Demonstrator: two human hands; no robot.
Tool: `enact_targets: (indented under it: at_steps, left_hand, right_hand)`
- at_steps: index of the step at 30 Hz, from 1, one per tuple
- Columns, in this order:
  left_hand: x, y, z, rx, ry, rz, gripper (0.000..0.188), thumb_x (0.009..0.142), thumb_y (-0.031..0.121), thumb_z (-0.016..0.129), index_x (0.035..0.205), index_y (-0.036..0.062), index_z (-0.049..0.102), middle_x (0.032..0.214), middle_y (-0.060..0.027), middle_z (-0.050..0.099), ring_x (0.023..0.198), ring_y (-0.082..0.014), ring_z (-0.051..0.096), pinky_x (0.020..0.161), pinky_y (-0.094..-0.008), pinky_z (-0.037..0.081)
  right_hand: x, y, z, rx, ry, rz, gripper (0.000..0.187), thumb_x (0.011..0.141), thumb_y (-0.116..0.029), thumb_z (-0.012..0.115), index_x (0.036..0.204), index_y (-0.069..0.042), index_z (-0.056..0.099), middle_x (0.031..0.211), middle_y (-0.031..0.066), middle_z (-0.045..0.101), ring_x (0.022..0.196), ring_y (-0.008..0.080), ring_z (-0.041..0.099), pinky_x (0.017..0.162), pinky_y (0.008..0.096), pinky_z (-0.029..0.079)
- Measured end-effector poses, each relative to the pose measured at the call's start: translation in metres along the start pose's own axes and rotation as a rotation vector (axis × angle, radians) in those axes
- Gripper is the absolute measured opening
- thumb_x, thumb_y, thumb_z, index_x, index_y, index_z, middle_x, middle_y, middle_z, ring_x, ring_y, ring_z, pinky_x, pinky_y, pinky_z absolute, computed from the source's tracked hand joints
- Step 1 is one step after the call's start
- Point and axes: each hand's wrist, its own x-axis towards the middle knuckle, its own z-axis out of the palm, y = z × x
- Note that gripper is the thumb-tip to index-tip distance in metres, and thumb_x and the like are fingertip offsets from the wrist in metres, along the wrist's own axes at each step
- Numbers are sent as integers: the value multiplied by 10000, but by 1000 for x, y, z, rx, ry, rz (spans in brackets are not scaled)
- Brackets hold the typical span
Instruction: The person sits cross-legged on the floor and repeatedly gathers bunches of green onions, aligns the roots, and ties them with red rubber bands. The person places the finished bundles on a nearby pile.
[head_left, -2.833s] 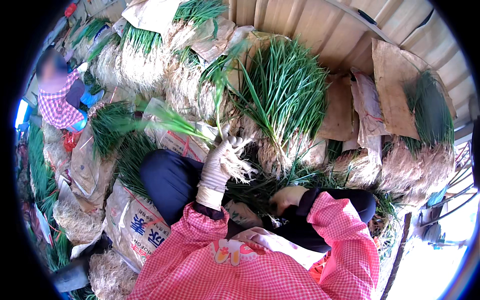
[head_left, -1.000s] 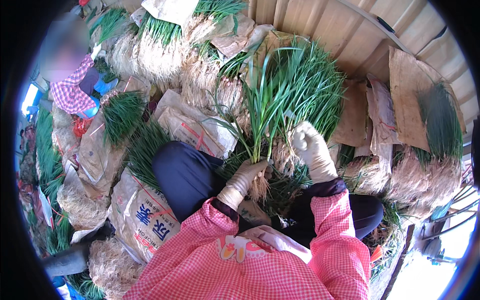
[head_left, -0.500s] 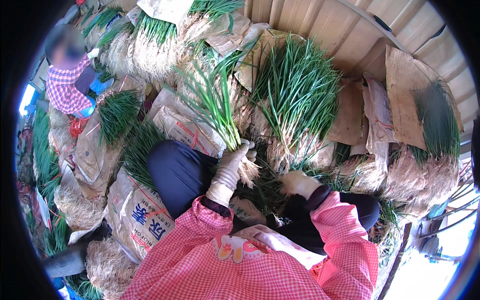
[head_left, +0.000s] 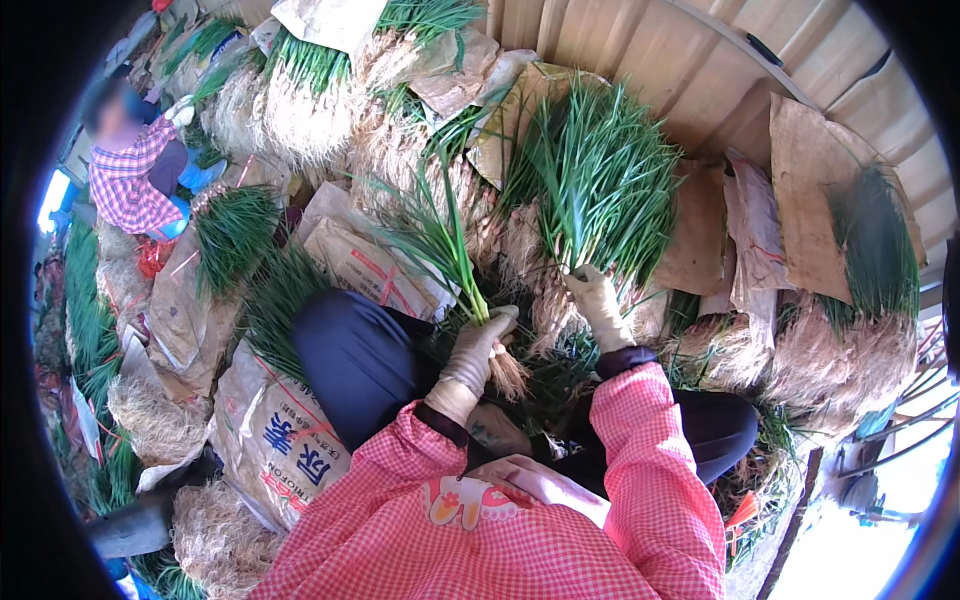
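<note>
My gloved left hand is closed around a small bunch of green onions. Their green leaves point up and away from me, and the pale roots hang out below the fist. In front of me to the right leans a large pile of green onions, roots downward. At the lower stems of that pile, my gloved right hand has its fingers closed on some of the onions. How many stems it grips is hidden. Loose green leaves lie between my legs, below both hands.
Printed sacks lie at my left, beside another onion bundle. More root-ended bundles line the far left, where a person in a checked shirt sits. A corrugated wall rises behind the pile; covered bundles stand at the right.
My right hand has moved forward from above the loose leaves to the stems of the large pile and closed there. My left hand has lowered slightly, still gripping its bunch.
</note>
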Motion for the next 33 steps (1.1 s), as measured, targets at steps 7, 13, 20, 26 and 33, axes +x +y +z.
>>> enact_targets:
  at_steps: [7,13,20,26,33]
  left_hand:
    - [5,-20,2,242,-36,-48,163,816,245,636,871,93,652,644,27,562,537,-90,500,488,-231,378]
    - [0,-13,4,120,-127,-124,148,822,194,626,904,71,622,699,11,582,611,-96,541,548,-238,434]
    - [-3,-11,-8,157,-176,-90,135,821,185,615,906,79,618,702,12,586,621,-84,555,511,-224,419]
    - [-2,-14,0,570,-50,86,141,797,177,596,823,41,621,616,-6,553,547,-102,496,530,-276,410]
    - [1,-18,-3,608,15,28,191,813,221,595,793,30,598,574,-23,539,527,-128,510,506,-292,407]
  right_hand:
    - [-50,-27,40,477,-91,131,145,856,-173,603,836,-36,561,669,25,607,531,75,542,473,210,411]
    - [-50,-21,59,991,-6,182,114,875,-142,559,903,-33,581,747,33,624,609,92,578,519,194,419]
    - [-32,-20,14,1090,229,94,130,887,-174,528,940,-69,584,772,4,601,626,70,557,481,182,396]
    - [-28,-63,1,239,-244,47,464,851,-120,531,1291,-21,421,667,11,577,512,65,489,448,189,375]
    - [-10,-36,38,-460,-414,-188,360,811,-221,579,1102,-11,550,790,154,630,732,239,610,675,338,479]
